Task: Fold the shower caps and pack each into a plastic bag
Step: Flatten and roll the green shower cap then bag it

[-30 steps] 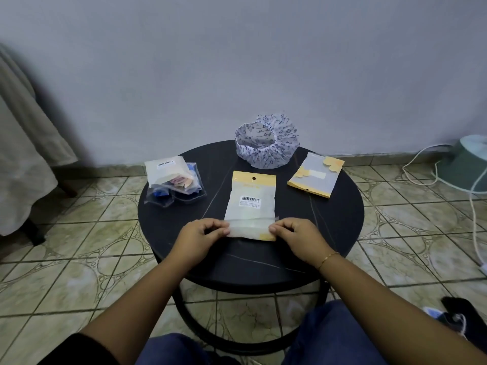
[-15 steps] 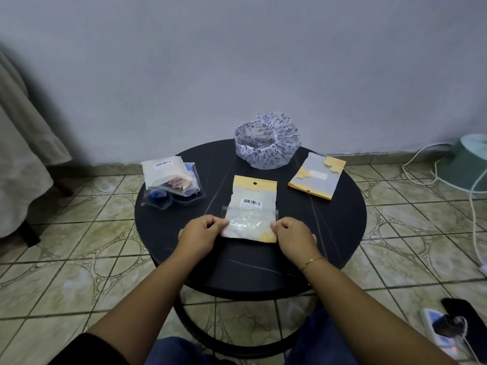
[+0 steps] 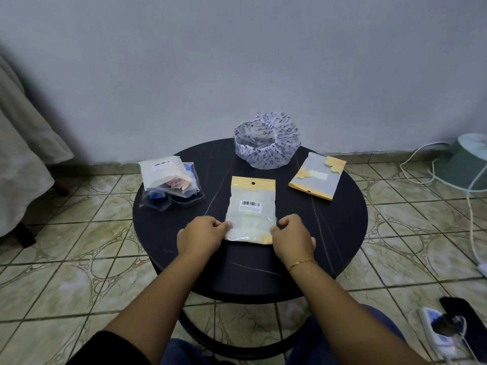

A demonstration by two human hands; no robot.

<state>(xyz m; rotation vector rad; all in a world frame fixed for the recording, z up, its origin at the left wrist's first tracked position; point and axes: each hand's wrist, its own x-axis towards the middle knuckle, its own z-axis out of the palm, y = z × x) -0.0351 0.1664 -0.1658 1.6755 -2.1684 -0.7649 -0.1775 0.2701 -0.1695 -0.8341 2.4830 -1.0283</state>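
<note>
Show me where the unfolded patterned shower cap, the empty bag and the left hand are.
patterned shower cap (image 3: 266,143): head view, front of its gathered rim.
empty bag (image 3: 317,177): head view, middle of its clear face.
left hand (image 3: 201,233): head view, back of the hand.

Tables: one round black table (image 3: 342,233).
Hands: two, a left hand (image 3: 201,237) and a right hand (image 3: 292,239).
Bracelets: one thin gold bracelet (image 3: 300,263) on the right wrist.
Loose shower caps: one patterned shower cap (image 3: 267,147), unfolded at the far edge.
Yellow-topped bags: two, a filled bag (image 3: 251,209) in the middle and a flat bag (image 3: 317,176) to its right.
Packed bags at the left: a pile of packed bags (image 3: 170,184); at least two overlap, exact number unclear.
Cables on the floor: at least two white cables (image 3: 413,164), tangled at the right.
Power strips: one power strip (image 3: 437,330) at bottom right.
</note>
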